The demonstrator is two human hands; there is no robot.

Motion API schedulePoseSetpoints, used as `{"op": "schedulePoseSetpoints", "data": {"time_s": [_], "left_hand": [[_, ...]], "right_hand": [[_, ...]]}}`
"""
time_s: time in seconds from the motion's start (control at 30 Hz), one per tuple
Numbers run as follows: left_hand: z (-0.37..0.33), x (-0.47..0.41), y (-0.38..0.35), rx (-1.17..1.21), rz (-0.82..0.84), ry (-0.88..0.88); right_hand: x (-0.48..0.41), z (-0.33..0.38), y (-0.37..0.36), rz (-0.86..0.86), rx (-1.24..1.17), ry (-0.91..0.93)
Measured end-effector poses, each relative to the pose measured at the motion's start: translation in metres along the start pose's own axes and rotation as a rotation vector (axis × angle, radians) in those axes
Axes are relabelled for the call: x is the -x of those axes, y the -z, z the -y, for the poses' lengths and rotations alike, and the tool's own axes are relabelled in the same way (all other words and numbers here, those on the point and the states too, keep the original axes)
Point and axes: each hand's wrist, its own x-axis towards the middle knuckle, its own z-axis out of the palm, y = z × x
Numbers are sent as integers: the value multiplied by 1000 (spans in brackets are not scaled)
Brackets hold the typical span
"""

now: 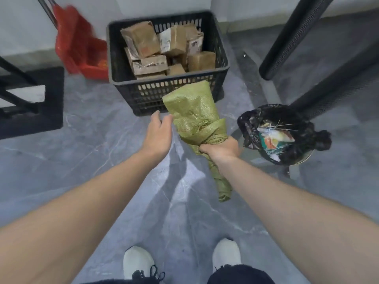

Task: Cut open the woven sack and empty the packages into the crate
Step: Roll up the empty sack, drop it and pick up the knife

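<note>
sack (192, 113), green and woven, is bunched into a loose roll and held above the floor just near of the crate (114, 58), its wider far end overlapping the crate's near wall in view. right hand (222, 149) is clenched around the sack's narrow middle, and a twisted tail hangs below the fist. left hand (158, 136) is released, fingers relaxed, just beside the sack's left edge. brown packages (143, 37) lie heaped inside the black crate. right of the sack stands a bin (285, 134) lined with black plastic, holding scraps. a red dustpan (78, 44) leans at far left.
</note>
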Motion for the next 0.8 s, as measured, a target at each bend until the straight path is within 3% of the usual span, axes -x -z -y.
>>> {"op": "schedulePoseSetpoints", "data": {"time_s": [0.37,0.8], "left_hand": [[162,-69,-93,77,-7,63],[238,-101,-157,162,-74,61]], "right_hand": [[-119,-116,-124,85,15,-61],[-185,-187,-176,19,185,29]]}}
